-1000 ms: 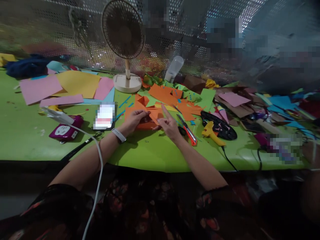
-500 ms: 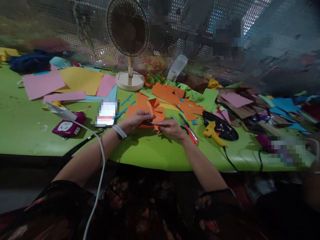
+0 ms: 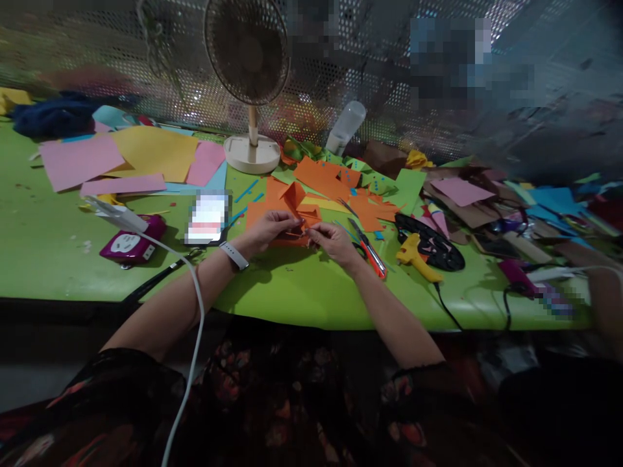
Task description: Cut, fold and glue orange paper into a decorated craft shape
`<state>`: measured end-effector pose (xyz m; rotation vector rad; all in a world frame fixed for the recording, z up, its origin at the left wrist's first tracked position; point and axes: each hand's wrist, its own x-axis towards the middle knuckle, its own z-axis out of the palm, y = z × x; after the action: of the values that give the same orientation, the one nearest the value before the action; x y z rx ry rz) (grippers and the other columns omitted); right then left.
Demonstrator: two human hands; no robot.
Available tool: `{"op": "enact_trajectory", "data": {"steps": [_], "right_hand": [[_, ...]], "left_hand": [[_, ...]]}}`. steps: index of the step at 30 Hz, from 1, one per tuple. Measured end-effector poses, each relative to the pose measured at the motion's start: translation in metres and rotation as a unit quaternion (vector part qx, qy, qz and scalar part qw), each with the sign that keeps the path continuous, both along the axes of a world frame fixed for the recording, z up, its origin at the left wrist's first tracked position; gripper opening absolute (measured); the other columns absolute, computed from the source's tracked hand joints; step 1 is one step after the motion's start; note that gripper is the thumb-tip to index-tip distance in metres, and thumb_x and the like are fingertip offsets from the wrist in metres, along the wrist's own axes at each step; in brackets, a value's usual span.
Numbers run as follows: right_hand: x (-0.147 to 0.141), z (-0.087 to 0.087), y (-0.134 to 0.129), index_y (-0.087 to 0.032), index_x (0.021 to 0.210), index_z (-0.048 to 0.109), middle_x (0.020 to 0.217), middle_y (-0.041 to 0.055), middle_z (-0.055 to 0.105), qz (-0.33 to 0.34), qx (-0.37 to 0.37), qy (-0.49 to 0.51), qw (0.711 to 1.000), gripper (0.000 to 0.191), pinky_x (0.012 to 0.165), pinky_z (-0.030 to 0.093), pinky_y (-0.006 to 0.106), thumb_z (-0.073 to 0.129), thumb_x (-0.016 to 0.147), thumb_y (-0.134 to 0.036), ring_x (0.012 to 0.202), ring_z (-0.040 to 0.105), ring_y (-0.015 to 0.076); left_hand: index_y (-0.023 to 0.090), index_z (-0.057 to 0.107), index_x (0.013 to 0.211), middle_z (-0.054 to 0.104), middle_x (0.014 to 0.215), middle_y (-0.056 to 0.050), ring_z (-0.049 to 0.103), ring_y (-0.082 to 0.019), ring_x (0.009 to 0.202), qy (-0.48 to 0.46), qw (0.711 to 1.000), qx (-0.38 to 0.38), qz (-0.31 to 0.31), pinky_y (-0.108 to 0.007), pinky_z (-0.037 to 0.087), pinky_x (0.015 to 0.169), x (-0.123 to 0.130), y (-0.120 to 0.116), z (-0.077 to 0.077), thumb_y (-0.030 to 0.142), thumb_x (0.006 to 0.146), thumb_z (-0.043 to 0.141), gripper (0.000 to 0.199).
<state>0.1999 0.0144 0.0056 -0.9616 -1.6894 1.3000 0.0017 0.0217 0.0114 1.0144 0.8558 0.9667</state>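
Note:
Between my two hands is a folded orange paper piece (image 3: 293, 196), raised over flat orange sheets (image 3: 257, 213) on the green table (image 3: 272, 295). My left hand (image 3: 274, 228) pinches its lower end from the left, a pale band on the wrist. From the right, my right hand (image 3: 331, 241) pinches the same end, fingertips close to those of the left. A red cutter (image 3: 374, 257) lies just right of my right hand, with dark scissors (image 3: 359, 249) partly hidden beside it.
A white fan (image 3: 252, 154) stands behind. Left are a phone (image 3: 208, 219), a purple power socket (image 3: 134, 243) and a white cable (image 3: 198, 305). Right are a yellow glue gun (image 3: 418, 259) and a black tray (image 3: 440, 246). Coloured paper scraps lie along the back; a person's arm (image 3: 603, 292) shows far right.
The folded orange paper has turned and its top now flares wider to the left. My right hand's fingers have curled in more. At the far right, a person's arm has come into view.

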Motion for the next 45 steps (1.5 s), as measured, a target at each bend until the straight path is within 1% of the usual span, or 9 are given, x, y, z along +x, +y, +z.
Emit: {"op": "enact_trajectory", "data": {"steps": [4,7,13,18,21,26,33,39,45], "right_hand": [[-0.005,0.0,-0.001,-0.02,0.08,0.061,0.058,-0.0036,0.064,-0.037,-0.026,0.024,0.999,0.044,0.05,0.049,0.023,0.077,0.072,-0.061,0.05,0.057,0.0099],[-0.006,0.001,-0.002,-0.02,0.078,0.06,0.06,-0.0021,0.066,-0.04,-0.04,0.031,0.998,0.045,0.052,0.051,0.023,0.078,0.07,-0.06,0.051,0.06,0.0106],[-0.007,0.001,-0.003,-0.02,0.077,0.058,0.059,-0.0038,0.063,-0.067,-0.034,0.028,0.997,0.044,0.051,0.052,0.022,0.079,0.069,-0.058,0.049,0.058,0.0093],[-0.006,-0.005,-0.001,-0.02,0.078,0.057,0.056,-0.0044,0.062,-0.09,-0.026,0.021,0.995,0.043,0.046,0.05,0.021,0.079,0.069,-0.055,0.046,0.057,0.0092],[-0.006,-0.008,0.001,-0.02,0.078,0.057,0.055,-0.0051,0.061,-0.105,-0.01,0.014,0.994,0.043,0.043,0.048,0.02,0.079,0.07,-0.056,0.043,0.055,0.0087],[-0.004,-0.01,0.0,-0.02,0.079,0.056,0.055,-0.0049,0.062,-0.103,-0.002,-0.009,0.995,0.043,0.037,0.043,0.019,0.078,0.072,-0.057,0.039,0.053,0.0078],[-0.004,-0.01,-0.001,-0.02,0.079,0.056,0.054,-0.0048,0.062,-0.102,0.002,-0.01,0.995,0.043,0.037,0.043,0.019,0.077,0.074,-0.057,0.038,0.052,0.008],[-0.006,-0.007,-0.002,-0.021,0.077,0.055,0.052,-0.0048,0.061,-0.108,-0.004,-0.009,0.994,0.046,0.036,0.042,0.02,0.077,0.071,-0.061,0.038,0.049,0.0078],[-0.007,-0.003,-0.005,-0.022,0.077,0.054,0.052,-0.0054,0.06,-0.119,-0.008,-0.007,0.993,0.049,0.032,0.037,0.02,0.075,0.07,-0.065,0.033,0.046,0.0072]], "left_hand": [[0.016,0.071,0.07,0.072,0.072,-0.003,0.065,-0.011,0.066,0.005,1.0,0.013,0.005,-0.029,0.054,0.078,0.001,0.0,-0.002,0.023,0.08,0.077,0.014],[0.016,0.071,0.07,0.072,0.072,-0.003,0.065,-0.011,0.066,0.006,1.0,0.008,0.002,-0.029,0.054,0.079,0.001,0.0,-0.003,0.021,0.082,0.074,0.014],[0.014,0.073,0.076,0.075,0.079,-0.005,0.068,-0.013,0.073,-0.016,0.999,0.019,-0.027,-0.03,0.055,0.081,0.002,0.001,-0.006,0.021,0.079,0.077,0.008],[0.012,0.074,0.081,0.076,0.085,-0.008,0.071,-0.015,0.079,-0.032,0.997,0.037,-0.059,-0.031,0.055,0.084,0.001,0.002,-0.006,0.022,0.075,0.081,0.014],[0.013,0.075,0.081,0.076,0.085,-0.007,0.071,-0.014,0.078,-0.02,0.997,0.047,-0.064,-0.029,0.055,0.082,0.0,0.001,-0.006,0.02,0.076,0.079,0.01],[0.016,0.075,0.078,0.076,0.082,-0.006,0.069,-0.014,0.073,-0.008,0.997,0.048,-0.066,-0.029,0.055,0.079,0.0,0.0,-0.005,0.017,0.077,0.076,0.002],[0.015,0.074,0.078,0.076,0.083,-0.007,0.07,-0.016,0.077,-0.003,0.997,0.036,-0.066,-0.032,0.055,0.083,0.001,-0.001,-0.005,0.019,0.074,0.077,0.006],[0.016,0.074,0.081,0.077,0.083,-0.012,0.073,-0.025,0.084,-0.06,0.996,-0.035,-0.048,-0.041,0.058,0.084,0.001,0.002,-0.006,0.037,0.079,0.07,0.021],[0.015,0.072,0.088,0.077,0.088,-0.013,0.072,-0.027,0.091,-0.061,0.997,-0.009,-0.051,-0.046,0.055,0.092,0.002,0.003,-0.014,0.045,0.075,0.075,0.033]]}}
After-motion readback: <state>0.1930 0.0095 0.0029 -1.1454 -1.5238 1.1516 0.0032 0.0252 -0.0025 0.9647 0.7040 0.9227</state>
